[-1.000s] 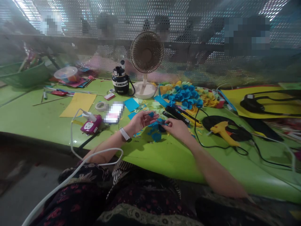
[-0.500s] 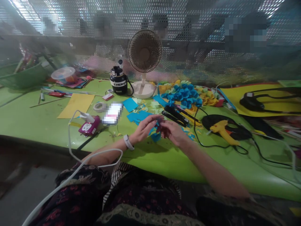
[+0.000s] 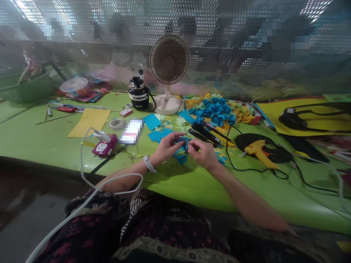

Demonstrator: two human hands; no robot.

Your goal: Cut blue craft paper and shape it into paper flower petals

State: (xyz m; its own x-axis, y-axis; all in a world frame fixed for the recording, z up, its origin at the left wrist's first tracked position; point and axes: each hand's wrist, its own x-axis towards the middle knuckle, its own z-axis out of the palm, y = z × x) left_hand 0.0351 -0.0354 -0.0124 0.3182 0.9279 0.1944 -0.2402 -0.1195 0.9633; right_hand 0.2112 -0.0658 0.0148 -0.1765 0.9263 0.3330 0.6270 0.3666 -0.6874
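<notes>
My left hand point(image 3: 166, 148) and right hand point(image 3: 202, 153) are both closed in a pinch on a small piece of blue paper point(image 3: 184, 142), held just above the bench point(image 3: 41, 140), my fingers partly hiding it. A loose blue scrap point(image 3: 181, 159) lies just below. Toward one o'clock sits a heap of blue paper flowers point(image 3: 216, 111), yellow flowers point(image 3: 242, 115) beside it, so many look done. Cut paper scraps point(image 3: 164, 126) at twelve look unused, and a glue gun point(image 3: 259, 155) rests at three o'clock.
</notes>
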